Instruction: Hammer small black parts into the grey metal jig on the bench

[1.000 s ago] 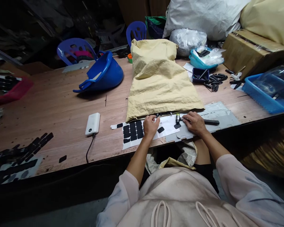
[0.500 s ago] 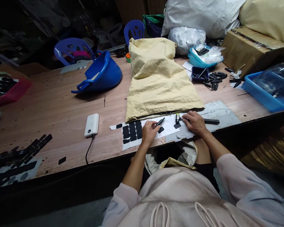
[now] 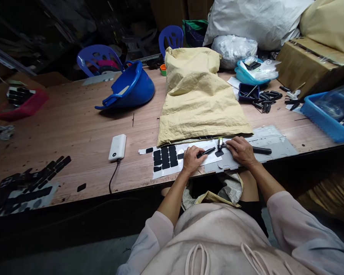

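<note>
My left hand (image 3: 192, 159) pinches a slim black rod (image 3: 205, 152) that points right, over a white backing sheet (image 3: 179, 167) carrying several black rounded pads (image 3: 165, 158). My right hand (image 3: 241, 151) lies closed over a small hammer (image 3: 220, 143) with a metal head and a black handle (image 3: 261, 151), resting on a grey flat plate (image 3: 268, 139). A single black pad (image 3: 218, 153) lies between the two hands. A tan woven sack (image 3: 197, 99) lies just behind both hands.
A white power bank (image 3: 117, 147) with a cable sits to the left. A blue tub (image 3: 129, 88) lies tipped at the back. Black parts (image 3: 25, 187) crowd the left edge, a red tray (image 3: 23, 109) sits far left. Blue trays (image 3: 326, 118), a cardboard box (image 3: 306, 63) and bags stand at right.
My left hand drew the black rod out from under the sack's edge and carried it right, toward the single pad. My right hand stayed on the hammer.
</note>
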`<state>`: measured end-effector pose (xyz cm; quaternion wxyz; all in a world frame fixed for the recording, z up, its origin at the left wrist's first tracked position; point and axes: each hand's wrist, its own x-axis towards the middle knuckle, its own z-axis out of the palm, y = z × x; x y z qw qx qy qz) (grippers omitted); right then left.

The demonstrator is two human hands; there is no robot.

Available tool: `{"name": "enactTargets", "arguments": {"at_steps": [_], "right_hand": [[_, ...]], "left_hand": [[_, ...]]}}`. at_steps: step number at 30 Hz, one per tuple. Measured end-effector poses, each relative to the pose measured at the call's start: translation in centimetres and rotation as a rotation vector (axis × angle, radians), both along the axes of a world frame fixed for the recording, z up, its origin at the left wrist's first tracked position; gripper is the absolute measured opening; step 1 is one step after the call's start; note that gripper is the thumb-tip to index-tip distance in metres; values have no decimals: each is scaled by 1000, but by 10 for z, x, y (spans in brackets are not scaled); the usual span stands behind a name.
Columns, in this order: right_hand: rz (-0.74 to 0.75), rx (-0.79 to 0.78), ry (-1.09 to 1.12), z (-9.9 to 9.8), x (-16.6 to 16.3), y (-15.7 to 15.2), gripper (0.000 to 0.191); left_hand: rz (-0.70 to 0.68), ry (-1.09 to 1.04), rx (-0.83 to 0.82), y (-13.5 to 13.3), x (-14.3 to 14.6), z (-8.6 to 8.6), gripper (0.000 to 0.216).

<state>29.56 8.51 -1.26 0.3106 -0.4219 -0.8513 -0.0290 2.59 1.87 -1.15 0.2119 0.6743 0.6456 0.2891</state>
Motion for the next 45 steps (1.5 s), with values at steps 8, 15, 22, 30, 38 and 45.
{"name": "enactTargets", "arguments": {"at_steps": [8,15,22,30,38,45], "right_hand": [[34,23,126,13,-10,-11,23],[100,-159,158,21,-38,-27,30],[166,-233,187,23,-52,-38,35],[130,-197,67,18,-51,-37,34],[128,-166,79,21,-37,-33,34],[86,-144,67,20,-27,-24,34]], "left_hand": [[29,-48,-24,2,1,1,16],[46,-76,-4,2,2,0,15],[31,-74,3,3,1,-2,13],[38,-73,-2,3,2,0,13],[46,-73,3,1,2,1,14],[46,-52,-7,2,2,1,15]]}}
